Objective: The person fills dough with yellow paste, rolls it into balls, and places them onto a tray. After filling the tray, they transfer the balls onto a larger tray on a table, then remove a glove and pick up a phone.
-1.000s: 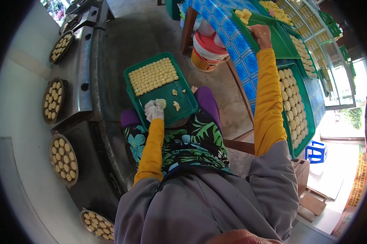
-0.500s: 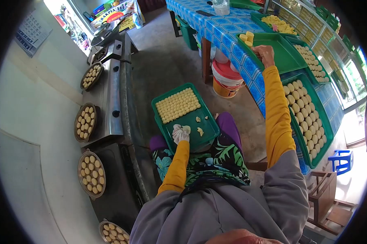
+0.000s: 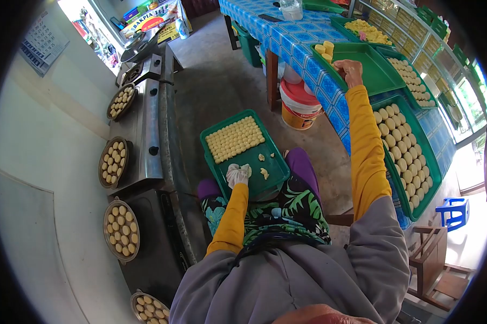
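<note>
My left hand, in a thin whitish glove, is over the near left part of a green tray on my lap. Its fingers are bunched together, and whatever they may hold is hidden. Beyond it, tight rows of small pale dough balls fill the tray's far side. A few loose dough scraps lie to its right. My bare right hand reaches to the left edge of a green tray on the table. Its fingers are curled beside a few stacked yellow rounds; their grip is hidden.
A table with a blue checked cloth runs along the right, bearing a tray of flat round pastries. Stoves with round pans of pastries line the left wall. A lidded bucket stands beneath the table.
The view has shifted very slightly. Both hands keep nearly the same places, while the left hand's fingers have turned a little and show less of a pale patch between them.
</note>
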A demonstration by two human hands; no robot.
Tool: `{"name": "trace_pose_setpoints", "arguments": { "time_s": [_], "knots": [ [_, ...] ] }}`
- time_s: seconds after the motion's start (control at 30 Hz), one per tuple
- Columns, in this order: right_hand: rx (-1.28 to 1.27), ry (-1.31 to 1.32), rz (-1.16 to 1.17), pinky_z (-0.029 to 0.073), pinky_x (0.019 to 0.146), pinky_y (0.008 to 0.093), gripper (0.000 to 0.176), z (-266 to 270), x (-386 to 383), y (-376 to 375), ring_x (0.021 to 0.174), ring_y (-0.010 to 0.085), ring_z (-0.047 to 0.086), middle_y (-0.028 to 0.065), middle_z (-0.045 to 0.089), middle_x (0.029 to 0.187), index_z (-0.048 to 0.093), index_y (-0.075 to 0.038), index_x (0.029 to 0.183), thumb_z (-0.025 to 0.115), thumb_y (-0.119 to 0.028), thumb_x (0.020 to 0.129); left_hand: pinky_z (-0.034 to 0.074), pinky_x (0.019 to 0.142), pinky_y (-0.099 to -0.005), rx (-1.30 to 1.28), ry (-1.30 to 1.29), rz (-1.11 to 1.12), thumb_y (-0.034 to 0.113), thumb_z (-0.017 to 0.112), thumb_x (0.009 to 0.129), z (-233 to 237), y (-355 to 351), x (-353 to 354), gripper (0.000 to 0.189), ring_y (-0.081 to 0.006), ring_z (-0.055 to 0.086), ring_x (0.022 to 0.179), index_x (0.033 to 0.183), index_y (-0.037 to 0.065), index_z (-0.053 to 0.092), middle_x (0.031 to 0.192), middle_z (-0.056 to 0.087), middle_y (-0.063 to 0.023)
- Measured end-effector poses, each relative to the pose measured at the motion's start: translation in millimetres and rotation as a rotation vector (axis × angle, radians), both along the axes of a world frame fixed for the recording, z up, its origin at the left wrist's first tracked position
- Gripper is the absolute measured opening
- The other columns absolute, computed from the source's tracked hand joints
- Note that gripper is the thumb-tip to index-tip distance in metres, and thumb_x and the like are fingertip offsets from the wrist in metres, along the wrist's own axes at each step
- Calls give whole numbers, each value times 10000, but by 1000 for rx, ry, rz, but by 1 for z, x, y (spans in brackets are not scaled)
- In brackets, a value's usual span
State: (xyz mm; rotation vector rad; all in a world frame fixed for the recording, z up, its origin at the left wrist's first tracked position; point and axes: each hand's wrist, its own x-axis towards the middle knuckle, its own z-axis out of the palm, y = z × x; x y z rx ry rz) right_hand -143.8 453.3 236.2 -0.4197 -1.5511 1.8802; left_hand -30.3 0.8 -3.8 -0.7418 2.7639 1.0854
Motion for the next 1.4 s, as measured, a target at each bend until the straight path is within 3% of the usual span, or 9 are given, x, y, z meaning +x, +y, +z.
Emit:
{"name": "trace_pose_setpoints", "arguments": {
  "time_s": [0.3,0.43,0.47,0.6,0.63,0.7,0.8,1.13,1.4],
  "knots": [
    [83,47,-279,450,427,252,135,27,17,-21,527,162,622,90,702,766,732,12,864,760,-31,740,544,579,-317,165,244,-66,128,768,681,-96,-38,-32,145,-204,673,635,803,58,736,806,709,-138],
    [87,179,-208,456,461,240,164,52,47,-73,565,157,643,90,712,814,732,-2,917,767,-81,778,534,823,-393,374,30,70,419,736,739,-205,-57,-71,282,-241,655,953,871,171,747,1011,683,-142],
    [51,182,-129,463,488,235,188,51,56,-91,590,156,654,88,715,831,727,-9,949,767,-92,785,503,907,-376,697,47,-191,460,734,737,-116,-57,-30,320,-226,656,999,894,182,754,1016,695,-157],
    [-165,48,285,479,510,256,206,-13,87,-183,640,155,655,92,713,860,700,5,1002,731,-57,807,539,805,-495,-116,-349,-352,399,707,745,-5,-31,-27,380,-337,628,1071,957,85,723,1189,640,-136],
    [-297,-1,411,482,509,257,224,-38,95,-208,658,156,661,95,713,869,690,4,1022,728,-59,811,525,730,-445,-282,105,-330,449,665,690,-77,-47,-30,331,-346,662,806,782,136,721,843,680,-175],
    [-265,-179,506,466,489,244,260,-99,108,-254,626,158,655,92,710,855,674,3,1045,737,-80,807,558,701,-362,-510,81,-145,262,714,747,-132,-35,-28,311,-255,690,861,931,11,698,995,704,-147],
    [-279,-485,598,470,515,231,252,-181,121,-304,662,152,676,88,717,883,691,-23,1028,749,-139,813,548,711,-314,344,129,-111,186,715,728,-37,-48,-4,345,-224,690,828,1015,-3,686,904,708,-152],
    [735,-364,328,487,678,387,173,-266,128,-375,752,287,622,128,635,782,718,-61,886,749,-155,745,536,787,-340,300,245,-16,109,658,732,-28,-45,3,386,-250,681,846,1098,-15,669,920,702,-152],
    [742,-418,298,471,700,420,124,-276,134,-375,794,323,586,148,578,803,711,-65,851,723,-134,749,525,775,-336,457,255,-28,111,695,731,-23,-41,1,438,-250,669,877,1135,-50,645,993,690,-180]
  ]
}}
